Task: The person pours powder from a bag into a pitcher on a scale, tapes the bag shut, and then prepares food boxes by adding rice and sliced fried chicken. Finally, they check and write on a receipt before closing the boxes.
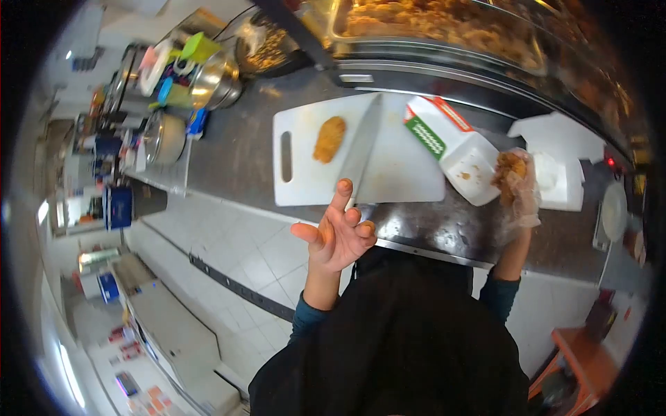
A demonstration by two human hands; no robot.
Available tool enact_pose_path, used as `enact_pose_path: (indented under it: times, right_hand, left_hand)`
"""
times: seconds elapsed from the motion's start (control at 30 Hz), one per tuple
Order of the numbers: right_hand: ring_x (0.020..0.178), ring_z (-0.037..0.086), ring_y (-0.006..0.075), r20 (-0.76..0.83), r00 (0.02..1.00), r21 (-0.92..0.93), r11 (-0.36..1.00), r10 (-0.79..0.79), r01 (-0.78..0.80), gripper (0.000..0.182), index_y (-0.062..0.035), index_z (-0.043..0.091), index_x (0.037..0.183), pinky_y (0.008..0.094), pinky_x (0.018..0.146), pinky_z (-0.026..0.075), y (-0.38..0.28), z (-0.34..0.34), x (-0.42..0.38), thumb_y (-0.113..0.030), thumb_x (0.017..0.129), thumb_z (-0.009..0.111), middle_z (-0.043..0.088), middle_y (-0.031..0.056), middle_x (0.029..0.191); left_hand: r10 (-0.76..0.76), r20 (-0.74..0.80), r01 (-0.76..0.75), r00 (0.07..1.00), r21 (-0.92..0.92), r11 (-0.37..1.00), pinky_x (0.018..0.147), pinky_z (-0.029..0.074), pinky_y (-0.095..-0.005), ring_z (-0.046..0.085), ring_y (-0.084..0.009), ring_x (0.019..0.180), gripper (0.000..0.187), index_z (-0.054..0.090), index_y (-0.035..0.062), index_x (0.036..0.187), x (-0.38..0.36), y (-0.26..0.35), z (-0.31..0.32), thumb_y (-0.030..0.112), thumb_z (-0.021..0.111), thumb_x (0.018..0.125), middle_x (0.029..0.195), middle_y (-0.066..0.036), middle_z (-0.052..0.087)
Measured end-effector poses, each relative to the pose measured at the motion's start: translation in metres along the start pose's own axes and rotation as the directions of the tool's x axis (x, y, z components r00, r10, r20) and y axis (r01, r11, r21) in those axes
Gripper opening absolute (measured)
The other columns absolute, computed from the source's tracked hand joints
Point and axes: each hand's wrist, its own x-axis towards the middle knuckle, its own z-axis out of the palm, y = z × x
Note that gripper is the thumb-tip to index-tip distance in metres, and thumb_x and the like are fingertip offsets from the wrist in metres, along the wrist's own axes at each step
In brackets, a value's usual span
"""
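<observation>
My left hand (340, 232) is bare and raised in front of the counter edge, palm up. Its thumb and index finger are spread, the other fingers half curled, and it holds nothing. Just beyond it a large knife (364, 142) lies across the white cutting board (409, 177), its handle partly hidden by my fingers. A breaded fried piece (329, 139) rests on the board's left half. My right hand (526, 201), in a clear plastic glove, grips a piece of fried chicken (510, 168) beside an open takeaway box (479, 166) with crumbs inside and red and green panels.
Another open white box (563, 180) stands right of my gloved hand. Along the back runs a glass display case (430, 52) with fried food. Metal bowls (216, 82) and a pot (165, 137) are at the left. A white plate (614, 210) sits far right.
</observation>
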Motion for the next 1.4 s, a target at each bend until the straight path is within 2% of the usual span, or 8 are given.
enact_pose_path:
  times: [0.37, 0.47, 0.7, 0.77, 0.97, 1.1, 1.27, 1.4]
  right_hand:
    - [0.058, 0.047, 0.0098, -0.008, 0.937, -0.427, 0.847, 0.349, -0.318, 0.033, -0.0097, 0.043, 0.108, 0.0226, 0.05, 0.04, 0.015, 0.019, 0.018, -0.01, 0.077, 0.054, 0.048, 0.0028, 0.081]
    - [0.06, 0.047, 0.0103, -0.034, 0.948, -0.555, 0.783, 0.316, -0.281, 0.031, -0.0102, 0.045, 0.107, 0.0247, 0.05, 0.041, 0.042, 0.009, 0.02, -0.009, 0.078, 0.053, 0.049, 0.0026, 0.081]
    - [0.085, 0.053, 0.0179, 0.113, 0.993, -0.806, 0.582, -0.032, 0.11, 0.047, -0.0064, 0.045, 0.114, 0.0283, 0.074, 0.043, 0.07, -0.027, 0.016, -0.039, 0.08, 0.052, 0.053, 0.0082, 0.096]
    - [0.081, 0.057, 0.0203, -0.152, 0.93, -0.269, 0.891, 0.335, -0.365, 0.042, -0.0057, 0.048, 0.109, 0.032, 0.071, 0.048, 0.018, 0.018, 0.007, -0.031, 0.077, 0.058, 0.054, 0.0088, 0.095]
    - [0.083, 0.055, 0.0295, -0.201, 0.95, 0.285, 0.942, 0.238, -0.176, 0.044, -0.0041, 0.046, 0.11, 0.0373, 0.068, 0.05, -0.036, 0.03, -0.009, -0.023, 0.073, 0.061, 0.052, 0.0172, 0.096]
    - [0.082, 0.053, 0.0273, -0.295, 0.937, 0.29, 0.952, 0.185, -0.096, 0.045, -0.0066, 0.047, 0.107, 0.0359, 0.068, 0.049, -0.05, 0.039, -0.019, -0.022, 0.069, 0.063, 0.051, 0.0155, 0.096]
    - [0.081, 0.053, 0.0258, -0.276, 0.945, 0.189, 0.974, 0.177, -0.127, 0.045, -0.0085, 0.047, 0.107, 0.0344, 0.066, 0.048, -0.056, 0.048, -0.012, -0.021, 0.067, 0.064, 0.052, 0.014, 0.094]
    - [0.083, 0.054, 0.0267, -0.205, 0.978, -0.596, 0.79, 0.025, -0.145, 0.043, -0.008, 0.048, 0.104, 0.0351, 0.069, 0.046, -0.03, 0.05, 0.01, -0.022, 0.066, 0.064, 0.053, 0.0129, 0.094]
  left_hand:
    - [0.539, -0.01, -0.518, 0.843, 0.256, 0.816, 0.096, 0.031, -0.0402, 0.032, -0.0281, 0.123, 0.062, 0.011, 0.0235, 0.135, -0.121, 0.062, 0.006, 0.046, 0.041, 0.085, 0.136, -0.005, 0.031]
    - [0.813, -0.392, -0.75, 0.43, 0.347, 0.563, 0.098, 0.026, -0.0424, 0.026, -0.0268, 0.126, 0.055, 0.014, 0.0223, 0.135, -0.166, 0.083, -0.056, 0.044, 0.034, 0.089, 0.138, -0.004, 0.028]
    - [0.931, -0.356, -0.09, 0.083, 0.928, 0.363, 0.1, 0.02, -0.0445, 0.031, -0.0265, 0.122, 0.059, 0.005, 0.016, 0.137, -0.18, 0.063, -0.148, 0.045, 0.027, 0.091, 0.136, -0.008, 0.03]
    - [0.933, -0.325, 0.123, 0.157, 0.943, 0.308, 0.101, 0.018, -0.0443, 0.029, -0.0277, 0.124, 0.06, 0.001, 0.0152, 0.137, -0.187, 0.055, -0.154, 0.045, 0.026, 0.091, 0.136, -0.012, 0.029]
    - [0.791, -0.576, 0.544, 0.207, 0.74, 0.397, 0.1, 0.019, -0.0453, 0.029, -0.0317, 0.123, 0.068, -0.007, 0.0141, 0.136, -0.19, 0.021, -0.147, 0.047, 0.03, 0.089, 0.135, -0.012, 0.031]
    - [0.306, -0.95, -0.379, 0.065, 0.261, 0.888, 0.099, 0.021, -0.0446, 0.03, -0.0326, 0.122, 0.07, -0.006, 0.0155, 0.136, -0.231, 0.052, -0.194, 0.044, 0.037, 0.088, 0.132, -0.011, 0.035]
    - [0.669, -0.721, 0.19, -0.183, 0.642, 0.743, 0.093, 0.026, -0.0424, 0.039, -0.0279, 0.112, 0.055, 0.022, 0.0061, 0.125, -0.246, 0.096, -0.214, 0.016, 0.053, 0.081, 0.121, -0.015, 0.043]
    - [0.987, 0.114, 0.736, -0.11, 0.677, 0.004, 0.085, 0.033, -0.0387, 0.046, -0.0221, 0.097, 0.038, 0.04, 0.0042, 0.11, -0.176, 0.089, -0.139, 0.002, 0.056, 0.075, 0.109, -0.013, 0.048]
